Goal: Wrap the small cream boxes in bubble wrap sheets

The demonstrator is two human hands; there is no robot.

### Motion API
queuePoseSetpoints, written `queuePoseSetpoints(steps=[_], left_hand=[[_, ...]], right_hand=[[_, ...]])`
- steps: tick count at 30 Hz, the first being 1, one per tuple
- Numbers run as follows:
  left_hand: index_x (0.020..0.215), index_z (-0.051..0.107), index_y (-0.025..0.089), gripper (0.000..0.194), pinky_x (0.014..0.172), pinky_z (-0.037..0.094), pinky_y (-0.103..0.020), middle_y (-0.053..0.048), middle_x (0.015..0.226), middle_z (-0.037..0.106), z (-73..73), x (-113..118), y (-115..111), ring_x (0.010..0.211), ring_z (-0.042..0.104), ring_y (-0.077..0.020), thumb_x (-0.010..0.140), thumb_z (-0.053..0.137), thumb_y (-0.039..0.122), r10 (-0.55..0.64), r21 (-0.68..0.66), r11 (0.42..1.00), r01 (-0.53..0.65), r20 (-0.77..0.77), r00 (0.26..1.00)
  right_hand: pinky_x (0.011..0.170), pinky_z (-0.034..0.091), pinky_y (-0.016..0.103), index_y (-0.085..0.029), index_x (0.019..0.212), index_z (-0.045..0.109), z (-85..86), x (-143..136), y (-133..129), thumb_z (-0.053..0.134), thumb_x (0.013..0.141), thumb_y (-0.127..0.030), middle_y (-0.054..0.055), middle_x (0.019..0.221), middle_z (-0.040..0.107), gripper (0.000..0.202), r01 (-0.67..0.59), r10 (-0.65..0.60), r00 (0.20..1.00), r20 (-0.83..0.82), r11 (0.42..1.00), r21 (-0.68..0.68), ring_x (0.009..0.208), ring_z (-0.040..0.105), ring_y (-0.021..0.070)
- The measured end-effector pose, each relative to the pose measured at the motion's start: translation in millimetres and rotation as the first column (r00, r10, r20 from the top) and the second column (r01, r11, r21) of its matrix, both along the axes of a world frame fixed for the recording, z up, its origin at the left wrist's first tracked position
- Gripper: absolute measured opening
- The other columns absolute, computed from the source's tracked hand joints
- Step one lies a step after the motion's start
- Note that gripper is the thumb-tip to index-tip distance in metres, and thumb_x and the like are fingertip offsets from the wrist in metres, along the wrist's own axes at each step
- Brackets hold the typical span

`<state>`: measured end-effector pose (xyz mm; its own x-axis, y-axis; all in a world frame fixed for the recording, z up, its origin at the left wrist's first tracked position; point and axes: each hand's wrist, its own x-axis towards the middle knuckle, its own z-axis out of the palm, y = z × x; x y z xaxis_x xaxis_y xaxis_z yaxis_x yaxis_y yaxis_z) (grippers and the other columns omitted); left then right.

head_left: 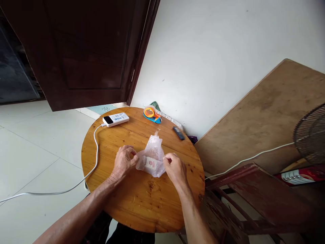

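A sheet of bubble wrap [154,144] lies on the round wooden table, partly folded around a small whitish box [151,163] with a pinkish mark on it. At the wrap's left edge, my left hand [125,158] pinches the film between thumb and fingertips. My right hand [175,165] grips the opposite edge, its fingers curled together. A narrow end of the wrap, with what looks like a bit of clear tape, points away from me. How far the wrap goes underneath the box is hidden.
On the wooden table [142,210], a white power bank [116,119] with a white cable [96,149] stands at the back left. An orange and blue tape dispenser [152,114] and a blurred dark object [178,133] lie near the wall. A fan [311,134] is at the right.
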<state>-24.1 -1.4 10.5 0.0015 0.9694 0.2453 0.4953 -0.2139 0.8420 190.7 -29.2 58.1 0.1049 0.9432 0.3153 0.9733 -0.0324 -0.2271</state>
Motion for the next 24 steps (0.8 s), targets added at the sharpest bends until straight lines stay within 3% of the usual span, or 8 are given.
queuePoseSetpoints(steps=[3, 6, 9, 12, 16, 19, 22, 24], left_hand=[[0.079, 0.063, 0.021, 0.01, 0.098, 0.045, -0.051, -0.01, 0.106, 0.066, 0.4, -6, 3, 0.109, 0.058, -0.0324, 0.071, 0.059, 0.016, 0.135, 0.027, 0.991, -0.134, -0.062, 0.989], [0.092, 0.063, 0.021, 0.024, 0.099, 0.045, -0.05, -0.01, 0.111, 0.064, 2.4, -5, -2, 0.11, 0.057, -0.0311, 0.071, 0.054, 0.014, 0.163, 0.146, 0.977, -0.155, -0.044, 0.986], [0.106, 0.061, 0.022, 0.031, 0.104, 0.041, -0.047, -0.008, 0.122, 0.063, 7.1, -2, -12, 0.117, 0.054, -0.0275, 0.078, 0.05, 0.017, -0.001, 0.34, 0.94, 0.008, -0.019, 1.0], [0.118, 0.058, 0.021, 0.032, 0.107, 0.037, -0.047, -0.009, 0.126, 0.064, 9.0, 0, -17, 0.127, 0.049, -0.0275, 0.088, 0.048, 0.03, -0.113, 0.362, 0.922, 0.139, -0.09, 0.989], [0.124, 0.057, 0.018, 0.039, 0.107, 0.034, -0.051, -0.012, 0.123, 0.067, 3.9, 0, -12, 0.127, 0.05, -0.0297, 0.096, 0.043, 0.042, -0.088, 0.209, 0.97, 0.127, -0.185, 0.979], [0.122, 0.059, 0.017, 0.041, 0.104, 0.036, -0.05, -0.011, 0.114, 0.071, 5.2, 0, -10, 0.119, 0.055, -0.0292, 0.097, 0.04, 0.043, -0.112, 0.142, 0.98, 0.14, -0.193, 0.975], [0.112, 0.064, 0.017, 0.043, 0.101, 0.038, -0.046, -0.009, 0.1, 0.073, 15.5, -3, -12, 0.103, 0.062, -0.026, 0.097, 0.035, 0.045, -0.11, 0.117, 0.985, 0.125, -0.123, 0.986], [0.101, 0.068, 0.017, 0.047, 0.095, 0.042, -0.04, -0.007, 0.085, 0.072, 23.5, -6, -14, 0.09, 0.064, -0.0235, 0.098, 0.031, 0.047, -0.108, 0.077, 0.991, 0.112, -0.053, 0.993]], right_hand=[[0.056, 0.032, 0.028, -0.022, 0.064, 0.061, -13.6, 33, -17, 0.053, 0.082, -0.026, 0.002, 0.07, 0.066, 0.02, 0.107, -0.109, 0.994, -0.023, 0.992, -0.067, 0.062, 0.058, 0.018], [0.059, 0.038, 0.029, -0.022, 0.066, 0.061, -15.9, 48, -33, 0.053, 0.081, -0.028, 0.003, 0.076, 0.067, 0.018, 0.107, -0.108, 0.99, -0.095, 0.994, -0.017, 0.065, 0.06, 0.019], [0.073, 0.047, 0.032, -0.022, 0.076, 0.063, 0.2, 35, -42, 0.05, 0.087, -0.029, 0.005, 0.086, 0.069, 0.018, -0.025, 0.065, 0.977, -0.202, 0.98, 0.196, 0.079, 0.065, 0.0209], [0.089, 0.049, 0.034, -0.021, 0.094, 0.066, 19.9, 5, -37, 0.047, 0.094, -0.03, 0.008, 0.1, 0.07, 0.021, -0.254, 0.329, 0.915, -0.234, 0.92, 0.298, 0.098, 0.064, 0.0218], [0.099, 0.045, 0.04, -0.019, 0.121, 0.061, 22.2, -20, -15, 0.044, 0.098, -0.035, 0.011, 0.12, 0.068, 0.034, -0.406, 0.425, 0.886, -0.183, 0.904, 0.133, 0.114, 0.061, 0.0251], [0.095, 0.046, 0.042, -0.017, 0.118, 0.063, 16.0, -18, -12, 0.041, 0.098, -0.037, 0.012, 0.109, 0.072, 0.036, -0.337, 0.336, 0.918, -0.211, 0.941, 0.035, 0.106, 0.065, 0.0266], [0.088, 0.049, 0.037, -0.018, 0.116, 0.065, 21.2, -9, -35, 0.044, 0.098, -0.041, 0.008, 0.093, 0.073, 0.036, -0.332, 0.31, 0.891, -0.333, 0.943, -0.009, 0.095, 0.066, 0.0234], [0.073, 0.05, 0.028, -0.021, 0.112, 0.066, 29.7, -4, -56, 0.045, 0.098, -0.041, 0.002, 0.082, 0.073, 0.032, -0.535, 0.357, 0.781, -0.514, 0.806, -0.254, 0.079, 0.067, 0.0175]])
